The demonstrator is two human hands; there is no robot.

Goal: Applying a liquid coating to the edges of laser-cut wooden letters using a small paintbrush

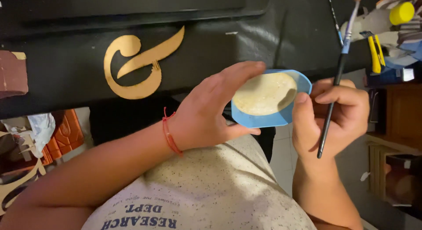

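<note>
My left hand (210,111) grips a small light-blue container (272,118) tilted toward me, thumb below and fingers over its far rim. Pale cream paste (265,94) fills it. My right hand (332,120) holds a thin black-handled paintbrush (334,87) upright, its thumb touching the container's right rim. The brush's upper end runs to the top edge of the head view. A red string bracelet circles my left wrist. In front lies a black board (66,67) with a gold curled ornament (140,63) on it.
At top right sit a yellow utility knife (375,52), a yellow-capped bottle (401,13) and cluttered items. Wooden crates (395,146) stand at right. At left are pale cut-out shapes (17,177), an orange object (63,133) and crumpled paper (40,126).
</note>
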